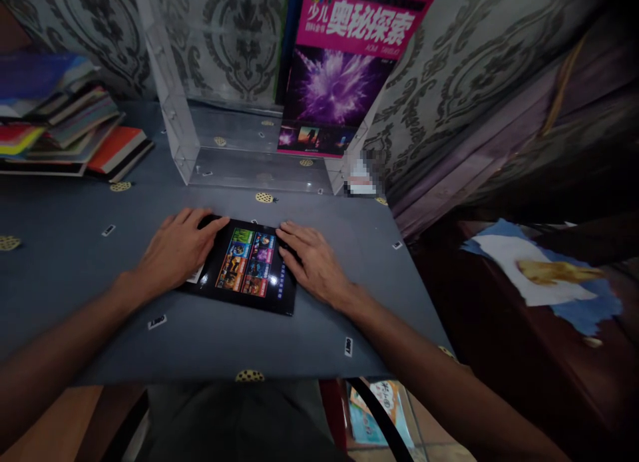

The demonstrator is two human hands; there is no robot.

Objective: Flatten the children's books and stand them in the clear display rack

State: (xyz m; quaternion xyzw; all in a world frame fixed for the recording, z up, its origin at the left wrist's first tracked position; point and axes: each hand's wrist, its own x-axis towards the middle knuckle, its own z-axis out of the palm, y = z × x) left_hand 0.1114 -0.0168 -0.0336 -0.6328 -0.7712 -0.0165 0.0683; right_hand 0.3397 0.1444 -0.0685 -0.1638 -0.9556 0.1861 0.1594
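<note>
Head view shows rack [180, 132], likely books [54, 126], beyond hands [177, 245] [317, 262].

"少儿" and "奥秘探索" on the pink-topped book [339, 82]; "OBEY" on the tablecloth [369, 262]

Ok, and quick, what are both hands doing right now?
Left hand: open, resting on the black book's left side, thumb on its cover.
Right hand: open, at the book's right edge.

Open tabletop [210, 345] nearside of the black book [244, 265], acrylic rack [176, 132] blocking behind — stacked books [70, 126], back left
</note>
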